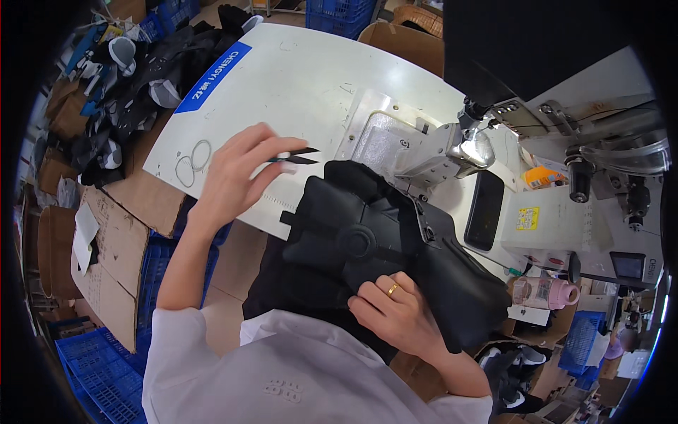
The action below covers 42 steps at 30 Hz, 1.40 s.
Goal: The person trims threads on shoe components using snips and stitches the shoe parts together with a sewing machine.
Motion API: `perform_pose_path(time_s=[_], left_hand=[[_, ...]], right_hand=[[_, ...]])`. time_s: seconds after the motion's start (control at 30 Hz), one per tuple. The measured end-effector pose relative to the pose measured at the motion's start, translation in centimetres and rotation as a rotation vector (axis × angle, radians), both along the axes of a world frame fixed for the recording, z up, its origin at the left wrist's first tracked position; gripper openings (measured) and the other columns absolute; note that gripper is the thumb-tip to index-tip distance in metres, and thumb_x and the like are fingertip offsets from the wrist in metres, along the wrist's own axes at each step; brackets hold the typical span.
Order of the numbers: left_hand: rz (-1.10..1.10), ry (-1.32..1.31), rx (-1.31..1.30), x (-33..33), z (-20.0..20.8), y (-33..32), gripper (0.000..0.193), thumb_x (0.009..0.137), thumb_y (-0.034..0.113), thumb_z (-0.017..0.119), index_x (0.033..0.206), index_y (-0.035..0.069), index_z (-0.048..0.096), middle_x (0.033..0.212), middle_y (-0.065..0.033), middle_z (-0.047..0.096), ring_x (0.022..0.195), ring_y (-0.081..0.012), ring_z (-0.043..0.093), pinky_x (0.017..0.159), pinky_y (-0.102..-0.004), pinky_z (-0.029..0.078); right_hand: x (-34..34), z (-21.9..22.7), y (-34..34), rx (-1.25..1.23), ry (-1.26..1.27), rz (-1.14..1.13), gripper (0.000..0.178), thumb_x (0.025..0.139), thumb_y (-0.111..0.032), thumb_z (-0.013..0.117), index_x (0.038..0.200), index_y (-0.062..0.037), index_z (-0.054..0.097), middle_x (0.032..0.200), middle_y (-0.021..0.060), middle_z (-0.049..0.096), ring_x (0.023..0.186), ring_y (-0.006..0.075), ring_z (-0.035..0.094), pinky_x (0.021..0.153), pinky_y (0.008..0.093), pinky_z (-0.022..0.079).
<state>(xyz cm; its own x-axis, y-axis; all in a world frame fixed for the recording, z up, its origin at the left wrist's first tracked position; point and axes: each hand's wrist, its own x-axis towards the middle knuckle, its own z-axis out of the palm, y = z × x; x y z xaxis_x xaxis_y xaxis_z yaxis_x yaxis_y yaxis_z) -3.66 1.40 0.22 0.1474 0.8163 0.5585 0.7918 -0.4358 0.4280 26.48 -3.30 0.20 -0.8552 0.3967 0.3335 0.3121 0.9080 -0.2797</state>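
My left hand (pixel 244 169) is raised over the white table, its fingers closed round a pair of thread snips (pixel 302 156). The dark blades point right and stand apart at the tips, just above the black sewn piece. This black sewn piece (pixel 325 219) looks like soft leather, with seams, a round raised disc and a small tab at its left side. It lies over the table's near edge and my lap. My right hand (pixel 395 314), with a gold ring, grips its near edge with curled fingers. The fold under those fingers is hidden.
Just beyond the piece stands a sewing machine head (pixel 452 152). A black phone (pixel 485 210) lies to its right, with a pink-capped bottle (pixel 544 292) nearer me. Cardboard (pixel 106 275) and blue crates (pixel 106 367) stand left, below a heap of black pieces (pixel 141 99).
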Motion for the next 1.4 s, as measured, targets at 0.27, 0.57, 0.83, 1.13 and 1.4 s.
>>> perform_pose_path(time_s=[0.27, 0.57, 0.83, 1.13, 1.4], left_hand=[[-0.22, 0.138, 0.021, -0.3, -0.6, 4.7, 0.045, 0.074, 0.003, 0.076, 0.115, 0.019, 0.072, 0.089, -0.0023, 0.059, 0.082, -0.0226, 0.059, 0.073, -0.0347, 0.048], [-0.249, 0.133, 0.015, 1.6, -1.5, 5.4, 0.045, 0.073, 0.003, 0.077, 0.115, 0.019, 0.073, 0.088, -0.003, 0.059, 0.082, -0.0223, 0.06, 0.073, -0.0357, 0.051], [-0.29, 0.135, 0.119, 2.5, -1.9, 5.7, 0.047, 0.072, 0.0, 0.076, 0.116, 0.017, 0.074, 0.088, -0.0037, 0.06, 0.08, -0.0221, 0.06, 0.069, -0.0347, 0.05], [-0.203, -0.126, -0.037, 3.2, -2.9, 4.8, 0.044, 0.075, -0.004, 0.072, 0.114, 0.015, 0.073, 0.085, -0.0045, 0.06, 0.074, -0.0211, 0.061, 0.066, -0.0334, 0.051], [-0.21, -0.032, -0.04, 3.2, -1.7, 5.3, 0.039, 0.08, -0.008, 0.069, 0.115, 0.01, 0.073, 0.086, -0.0072, 0.061, 0.073, -0.0219, 0.06, 0.065, -0.0302, 0.048]], right_hand=[[0.4, -0.6, 0.3, -0.032, 0.039, -0.024, 0.017, 0.073, -0.01, 0.076, 0.084, -0.0109, 0.064, 0.082, -0.0008, 0.051, 0.074, 0.0143, 0.05, 0.067, 0.0302, 0.038], [0.2, -0.7, 0.6, -0.013, 0.085, -0.025, 0.017, 0.071, -0.008, 0.077, 0.083, -0.0096, 0.064, 0.081, -0.0007, 0.052, 0.071, 0.0141, 0.05, 0.065, 0.0298, 0.037], [0.3, -0.9, 0.4, -0.019, 0.093, -0.013, 0.015, 0.072, -0.007, 0.075, 0.084, -0.0093, 0.065, 0.081, -0.0007, 0.052, 0.071, 0.0136, 0.05, 0.066, 0.0291, 0.037], [0.2, -1.1, 0.4, -0.018, 0.092, -0.026, 0.015, 0.073, -0.007, 0.073, 0.084, -0.0094, 0.064, 0.081, -0.0007, 0.05, 0.073, 0.0133, 0.05, 0.066, 0.0289, 0.038], [0.2, -0.8, 0.1, 0.071, 0.029, -0.025, 0.02, 0.078, -0.009, 0.069, 0.098, -0.0082, 0.068, 0.1, 0.0022, 0.058, 0.095, 0.0172, 0.058, 0.079, 0.0274, 0.045]])
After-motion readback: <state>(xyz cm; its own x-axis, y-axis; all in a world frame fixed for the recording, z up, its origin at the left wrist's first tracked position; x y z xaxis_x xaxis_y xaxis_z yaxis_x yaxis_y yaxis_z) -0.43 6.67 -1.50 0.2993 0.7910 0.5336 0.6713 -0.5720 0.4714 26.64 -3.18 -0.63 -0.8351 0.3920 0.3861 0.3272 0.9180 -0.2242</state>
